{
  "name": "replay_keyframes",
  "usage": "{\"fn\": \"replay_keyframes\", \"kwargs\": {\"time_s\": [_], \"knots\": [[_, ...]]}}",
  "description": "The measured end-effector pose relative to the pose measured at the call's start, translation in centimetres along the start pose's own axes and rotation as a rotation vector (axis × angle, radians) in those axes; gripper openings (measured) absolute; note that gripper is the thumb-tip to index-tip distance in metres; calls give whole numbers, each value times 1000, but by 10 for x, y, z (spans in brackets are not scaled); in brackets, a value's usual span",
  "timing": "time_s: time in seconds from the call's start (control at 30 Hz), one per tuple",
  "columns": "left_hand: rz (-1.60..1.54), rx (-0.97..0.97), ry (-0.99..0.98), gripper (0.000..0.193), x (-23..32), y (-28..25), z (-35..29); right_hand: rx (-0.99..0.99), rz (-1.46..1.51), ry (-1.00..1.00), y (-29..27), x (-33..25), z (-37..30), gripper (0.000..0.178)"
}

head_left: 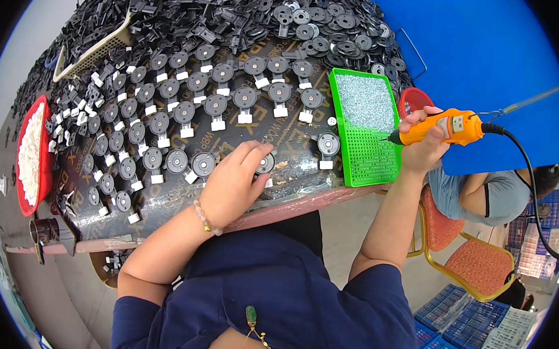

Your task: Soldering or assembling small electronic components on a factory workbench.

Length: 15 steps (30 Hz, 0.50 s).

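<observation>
Looks like screw pickup, mid fastening job. Right hand [426, 135] has a full wrap on the orange power screwdriver [445, 126], held level, bit pointing left over the green tray [370, 172]. Bit end sits near the edge of the screw heap [364, 101], which fills the far half of the tray; near half is mostly bare holes. Can't tell if a screw is on the bit, too small.

Left hand [233, 181] is low on the table's near edge, fingers bent, thumb and forefinger narrow around a black disc [266, 163]. Hand covers part of it, so can't tell if it's pinched or just steadied on the table.

Part locations: held disc is near side, left of the tray. Another disc with a white block [327, 146] lies between it and the tray. More disc-and-block sets [244, 98] are laid out in rows far and left. Loose black discs [345, 47] are heaped far side.

Next move, my read: confirm a screw on the bit, lift clear of the tray rim, swing left, bring the bit upright over the disc's centre. Left hand should keep the part flat and fingertips off the bit line. Main risk: screw dropping on the way over.
</observation>
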<state>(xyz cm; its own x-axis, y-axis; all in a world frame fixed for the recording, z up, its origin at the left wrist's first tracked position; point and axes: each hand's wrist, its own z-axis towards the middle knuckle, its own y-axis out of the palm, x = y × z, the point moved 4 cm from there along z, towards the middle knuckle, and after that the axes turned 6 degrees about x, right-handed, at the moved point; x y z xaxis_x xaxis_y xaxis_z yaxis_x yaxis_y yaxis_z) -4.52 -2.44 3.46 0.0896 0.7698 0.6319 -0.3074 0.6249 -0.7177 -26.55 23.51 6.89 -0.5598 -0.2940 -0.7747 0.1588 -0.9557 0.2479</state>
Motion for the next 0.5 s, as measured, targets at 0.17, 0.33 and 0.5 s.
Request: {"fn": "replay_keyframes", "kwargs": {"time_s": [0.17, 0.33, 0.5], "knots": [[-99, 123, -8, 59, -10, -1, -4, -4, -13, 13, 3, -3, 0, 62], [-122, 124, -61, 54, -17, 3, -8, 64, -17, -16, 17, -25, -7, 71], [-149, 94, -42, 47, -16, 5, -6, -159, 232, -21, 77, -54, -37, 82]]}}
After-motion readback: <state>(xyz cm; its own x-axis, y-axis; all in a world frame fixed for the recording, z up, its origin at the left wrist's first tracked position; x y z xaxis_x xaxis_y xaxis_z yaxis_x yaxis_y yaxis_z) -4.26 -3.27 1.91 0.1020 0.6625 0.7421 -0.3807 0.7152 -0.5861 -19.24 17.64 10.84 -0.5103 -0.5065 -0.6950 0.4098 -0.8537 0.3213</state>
